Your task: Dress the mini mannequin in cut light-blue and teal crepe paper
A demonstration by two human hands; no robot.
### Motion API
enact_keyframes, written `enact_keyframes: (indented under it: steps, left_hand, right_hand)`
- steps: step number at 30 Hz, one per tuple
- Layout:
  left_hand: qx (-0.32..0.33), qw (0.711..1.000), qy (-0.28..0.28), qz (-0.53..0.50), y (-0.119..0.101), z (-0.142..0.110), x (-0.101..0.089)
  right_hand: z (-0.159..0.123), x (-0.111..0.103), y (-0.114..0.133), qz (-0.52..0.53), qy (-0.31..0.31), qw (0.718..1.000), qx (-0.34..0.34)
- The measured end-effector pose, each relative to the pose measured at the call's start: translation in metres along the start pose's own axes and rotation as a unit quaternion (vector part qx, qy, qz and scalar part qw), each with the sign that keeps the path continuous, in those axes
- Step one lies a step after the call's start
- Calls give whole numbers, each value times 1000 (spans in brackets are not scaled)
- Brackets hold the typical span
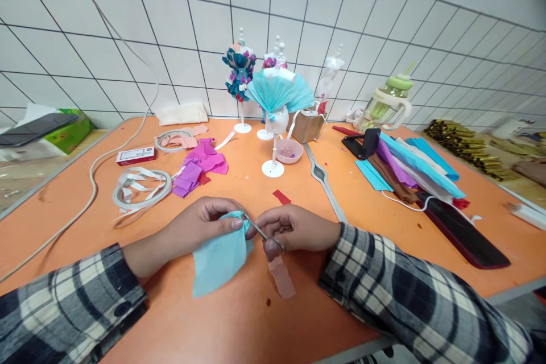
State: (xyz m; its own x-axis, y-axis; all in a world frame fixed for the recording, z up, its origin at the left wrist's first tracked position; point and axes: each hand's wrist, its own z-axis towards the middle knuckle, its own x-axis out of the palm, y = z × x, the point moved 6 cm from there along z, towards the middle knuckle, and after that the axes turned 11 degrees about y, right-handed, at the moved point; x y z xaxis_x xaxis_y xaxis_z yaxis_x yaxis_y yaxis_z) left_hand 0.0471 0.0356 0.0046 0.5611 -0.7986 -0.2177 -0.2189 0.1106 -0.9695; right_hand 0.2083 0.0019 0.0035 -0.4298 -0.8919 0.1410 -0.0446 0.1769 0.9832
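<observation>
My left hand (209, 224) pinches a piece of light blue crepe paper (219, 267) at its gathered top edge; the rest hangs down as a loose panel over the table. Close against it, my right hand (285, 227) is closed around slim metal scissors (259, 231), whose tip meets the bunched paper by the left fingertips. How far the blades are apart cannot be made out. Under the right hand lies a pale pink paper strip (282, 278). A red paper scrap (281, 197) is just beyond the hands.
Ahead stands a small white mannequin with a blue paper fan (275, 94), beside a pink bowl (290, 151). Tape rolls (143, 187) and purple paper (205, 159) lie left. Folded coloured papers (409, 162), a phone (464, 233) and a bottle (386, 105) are right. A cable (91, 182) crosses the left side.
</observation>
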Motion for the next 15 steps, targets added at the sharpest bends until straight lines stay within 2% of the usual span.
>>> enact_keyframes:
  steps: [2, 6, 7, 9, 12, 15]
  left_hand:
    - [-12, 1000, -6, 9, 0, 0, 0]
    - [-22, 999, 49, -2, -1, 1, 10]
    - [-25, 999, 44, -14, -1, 1, 10]
    - [-43, 999, -3, -32, 1, -1, 6]
    - [-73, 991, -104, -36, 6, -5, -5]
    - [-80, 984, -156, -20, 6, -7, -8]
  right_hand:
    - [-4, -5, 5, -2, -9, 1000, -13]
    - [-5, 1, 6, 3, 36, 999, -7]
    - [-4, 4, 5, 3, 46, 999, 0]
    - [-3, 7, 4, 3, 43, 999, 7]
    - [-3, -2, 5, -15, -48, 999, -6]
    - [-9, -18, 4, -73, -178, 981, 8]
